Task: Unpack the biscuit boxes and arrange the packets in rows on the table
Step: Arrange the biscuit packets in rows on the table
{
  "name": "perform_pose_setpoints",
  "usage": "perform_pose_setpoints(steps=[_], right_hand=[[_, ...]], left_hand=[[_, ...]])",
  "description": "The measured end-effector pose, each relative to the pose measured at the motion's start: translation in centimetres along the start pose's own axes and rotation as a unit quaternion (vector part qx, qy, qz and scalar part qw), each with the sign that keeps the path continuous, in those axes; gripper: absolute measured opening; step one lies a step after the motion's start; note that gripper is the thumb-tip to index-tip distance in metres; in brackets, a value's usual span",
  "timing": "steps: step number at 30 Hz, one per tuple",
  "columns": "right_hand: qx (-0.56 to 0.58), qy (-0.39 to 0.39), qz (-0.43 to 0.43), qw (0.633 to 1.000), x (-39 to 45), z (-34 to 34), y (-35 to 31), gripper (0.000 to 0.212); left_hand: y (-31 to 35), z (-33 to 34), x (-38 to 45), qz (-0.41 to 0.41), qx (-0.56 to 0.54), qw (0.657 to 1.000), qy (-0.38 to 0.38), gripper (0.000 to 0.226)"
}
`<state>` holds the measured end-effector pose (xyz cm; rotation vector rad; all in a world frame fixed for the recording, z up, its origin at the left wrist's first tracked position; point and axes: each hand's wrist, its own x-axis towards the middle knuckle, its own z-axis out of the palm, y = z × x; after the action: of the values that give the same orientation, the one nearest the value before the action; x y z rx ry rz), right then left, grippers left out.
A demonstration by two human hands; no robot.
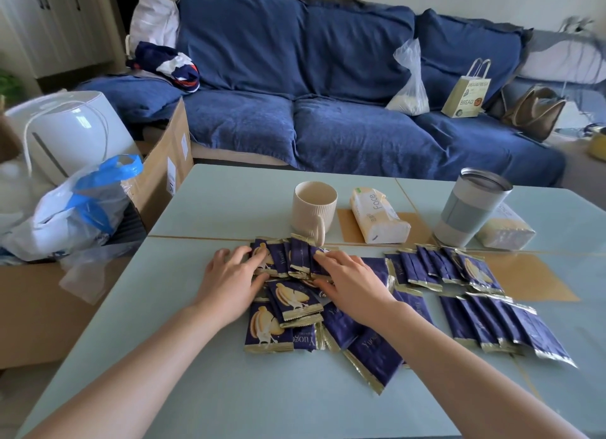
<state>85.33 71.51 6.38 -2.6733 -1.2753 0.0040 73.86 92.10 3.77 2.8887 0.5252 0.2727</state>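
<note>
Pale blue table (210,389) nearest, both bare forearms reaching in from 6 o'clock.

Loose pile of navy-and-gold biscuit packets (288,311) at table centre, overlapping at mixed angles, some face up showing a biscuit print, some face down.

Left hand (229,281) at 9 o'clock of the pile, fingers fairly straight, fingertips pressing on the left end of a short row of packets (288,258) lying edge to edge.

Right hand (347,288) at 3 o'clock of the same row, palm down over packets, fingers extended and touching the row's right end; no packet pinched or enclosed.

At 3 o'clock of the hands, two tidy rows of packets: nearer row (498,324), farther row (442,268), each with packets overlapping side by side.

Beyond the packets at 12 o'clock: ribbed cream mug (311,209), tissue pack (377,215) on a brown mat, grey tumbler (465,206) at 2 o'clock.

Off the table at 9 o'clock: cardboard box (164,163), white-and-blue plastic bag (75,209), white appliance (72,130).

Farthest: blue sofa (295,88) carrying a paper bread bag (465,94) and a clear plastic bag (410,81).
</note>
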Motion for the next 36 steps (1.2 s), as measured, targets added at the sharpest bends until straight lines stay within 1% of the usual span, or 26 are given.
perform_pose_setpoints(steps=[3,6,9,11,12,14,18,20,23,26,28,31,34,36], right_hand=[[-0.005,0.0,-0.003,1.0,0.0,0.0,-0.5,0.05],[0.003,0.008,0.0,1.0,-0.2,-0.2,-0.6,0.055],[0.012,0.031,0.009,0.999,-0.9,-0.9,0.4,0.056],[0.009,0.029,0.027,0.999,-1.5,-1.3,1.5,0.055],[0.005,0.022,0.037,0.999,-1.7,-1.5,2.0,0.056],[0.007,0.006,0.056,0.998,-2.2,-1.9,2.9,0.06],[0.023,-0.041,0.069,0.997,-2.9,-2.2,3.9,0.064],[0.028,-0.063,0.076,0.995,-3.1,-2.4,3.9,0.063],[0.009,-0.062,0.076,0.995,-3.3,-2.7,3.7,0.058],[-0.008,-0.021,0.056,0.998,-3.5,-2.7,2.8,0.053],[-0.004,0.012,0.021,1.0,-3.6,-2.4,1.8,0.049],[-0.007,0.035,-0.036,0.999,-3.5,-1.9,0.1,0.035],[-0.044,0.032,-0.07,0.996,-3.4,-1.3,-1.0,0.032],[-0.068,0.039,-0.07,0.994,-3.3,-1.0,-1.4,0.035]], left_hand=[[-0.1,0.0,0.3,-0.002,-0.008,1.0,-0.01,0.054],[-0.5,-0.2,0.1,-0.002,-0.039,0.999,-0.013,0.057],[-0.6,-0.7,-0.8,0.016,-0.083,0.995,0.042,0.055],[0.0,-1.1,-1.7,0.04,-0.113,0.99,0.078,0.046],[0.5,-1.3,-2.2,0.051,-0.126,0.987,0.083,0.042],[1.7,-1.5,-3.2,0.069,-0.147,0.984,0.071,0.042],[3.6,-1.1,-4.6,0.078,-0.176,0.981,0.023,0.057],[3.8,-0.8,-5.0,0.083,-0.175,0.981,0.013,0.056],[3.7,-0.6,-5.5,0.09,-0.185,0.979,0.011,0.053],[3.4,-0.5,-5.9,0.102,-0.185,0.977,0.004,0.056],[3.2,-0.6,-6.0,0.105,-0.19,0.976,-0.006,0.062],[3.3,-0.7,-5.9,0.103,-0.191,0.976,-0.008,0.069],[3.4,-0.8,-5.6,0.099,-0.179,0.979,-0.003,0.058],[3.4,-0.9,-5.5,0.095,-0.17,0.981,-0.018,0.056]])
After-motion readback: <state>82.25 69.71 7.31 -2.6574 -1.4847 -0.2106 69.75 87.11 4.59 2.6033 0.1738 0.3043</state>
